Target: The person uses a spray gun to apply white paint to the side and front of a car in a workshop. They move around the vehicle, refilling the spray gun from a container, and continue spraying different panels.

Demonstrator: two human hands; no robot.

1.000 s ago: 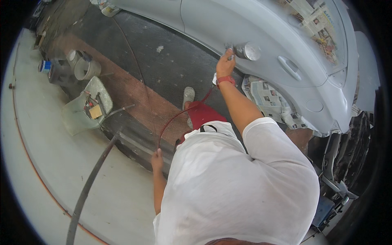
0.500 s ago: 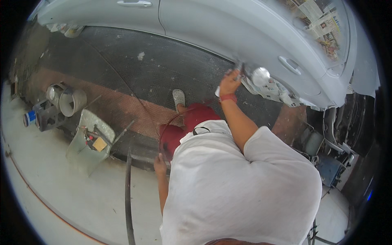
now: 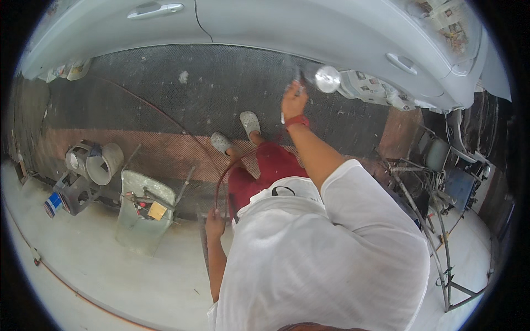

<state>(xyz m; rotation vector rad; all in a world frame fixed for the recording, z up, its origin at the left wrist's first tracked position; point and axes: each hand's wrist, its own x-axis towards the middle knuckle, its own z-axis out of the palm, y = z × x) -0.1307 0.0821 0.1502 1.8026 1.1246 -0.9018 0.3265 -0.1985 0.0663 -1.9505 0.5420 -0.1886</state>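
My right hand [image 3: 294, 99], with a red band at the wrist, is raised to the lower edge of a grey car body [image 3: 276, 27]. It grips a spray gun whose round metal cup [image 3: 328, 79] shows just right of the fingers. My left hand [image 3: 214, 223] hangs low by my hip, closed around a thin red hose [image 3: 221, 179] that curves up past my red trousers. Newspaper masking [image 3: 375, 91] covers the part of the car right of the cup. My two grey shoes [image 3: 236, 132] stand on the dark mat.
At left sit a pale bucket [image 3: 105, 163], a grey machine [image 3: 74, 190] and a blue can [image 3: 53, 204]. A grey bin with tools [image 3: 141, 215] stands near my left hand. Metal frames and chairs [image 3: 441, 182] crowd the right side.
My right hand and the spray gun have moved along the car's lower edge. My left hand keeps its hold on the hose at my hip.
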